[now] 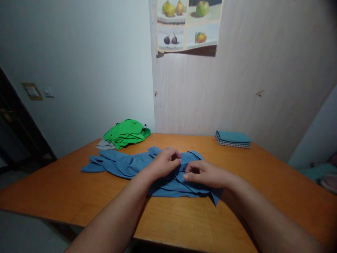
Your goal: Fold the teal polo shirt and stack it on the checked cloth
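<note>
While both hands work close together at the middle of the table (173, 221), we see a blue garment (168, 186) lying crumpled beneath them, stretched from left to right across the wooden top. Its narrow, bunched part reaches out to the left, its wider part lies under and around the hands, and one pointed corner juts toward the near side, by the right wrist. We find the left hand (166, 163) a little farther from us, over the far half of the cloth, its fingers curled and the thumb brought close to them; we cannot tell whether fabric is pinched there. Just beside it on the right, and slightly nearer, the right hand (202, 173) is bent into a narrow curve with a small hollow between thumb and fingers, and again we cannot tell whether it grips the cloth. On the far left of the table we see a loose heap of bright green cloth (126, 133), with a grey cloth (105, 144) showing under its left edge. On the far right sits a neat folded stack, teal cloth (233, 136) above a checked layer (233, 144). Beyond, a fruit poster (188, 24) hangs on the wood-grained panel (184, 95).
</note>
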Motion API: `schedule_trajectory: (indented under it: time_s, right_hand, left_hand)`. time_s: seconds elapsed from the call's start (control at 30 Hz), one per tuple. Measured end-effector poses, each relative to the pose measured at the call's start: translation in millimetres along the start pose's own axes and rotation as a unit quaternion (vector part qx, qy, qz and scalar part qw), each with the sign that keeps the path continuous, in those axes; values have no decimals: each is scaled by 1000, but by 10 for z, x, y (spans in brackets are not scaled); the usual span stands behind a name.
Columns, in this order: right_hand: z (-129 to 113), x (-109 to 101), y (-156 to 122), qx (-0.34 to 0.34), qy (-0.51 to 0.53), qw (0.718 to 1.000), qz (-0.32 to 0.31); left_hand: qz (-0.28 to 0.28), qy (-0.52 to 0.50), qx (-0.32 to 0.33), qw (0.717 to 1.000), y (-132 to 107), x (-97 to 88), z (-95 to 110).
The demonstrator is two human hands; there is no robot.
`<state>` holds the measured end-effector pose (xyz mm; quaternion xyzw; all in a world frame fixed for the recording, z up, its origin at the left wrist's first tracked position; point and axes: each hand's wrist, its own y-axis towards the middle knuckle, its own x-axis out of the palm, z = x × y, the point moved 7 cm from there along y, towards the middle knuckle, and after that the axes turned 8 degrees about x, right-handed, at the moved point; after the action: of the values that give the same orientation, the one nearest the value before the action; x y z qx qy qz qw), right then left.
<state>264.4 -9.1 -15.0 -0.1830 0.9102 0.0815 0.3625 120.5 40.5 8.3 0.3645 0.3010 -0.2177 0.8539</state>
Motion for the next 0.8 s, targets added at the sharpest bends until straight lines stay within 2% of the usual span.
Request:
schedule_trajectory:
  time_s: [0.07,0.13,0.2,0.33,0.5,0.67,0.8]
  right_hand:
    - [-35,87,-25,-7,-72,997,-15]
    - [-48,105,-19,-21,-137,990,10]
    - [-29,92,13,-29,-158,986,34]
    - [125,-18,113,-4,-85,993,80]
    - [295,-80,168,37,40,992,114]
    - [269,-21,138,30,102,991,82]
    - [240,-63,126,22,102,989,105]
  left_hand:
    - [-46,57,17,997,28,112,29]
    - [-71,90,17,993,41,209,-4]
    - [-74,60,-3,995,36,280,-80]
    - [-29,-105,-72,991,-27,298,-269]
    - [-12,-299,-164,940,-125,331,-388]
    - [15,-339,-165,926,-122,310,-330]
    - [4,-337,-142,931,-110,301,-276]
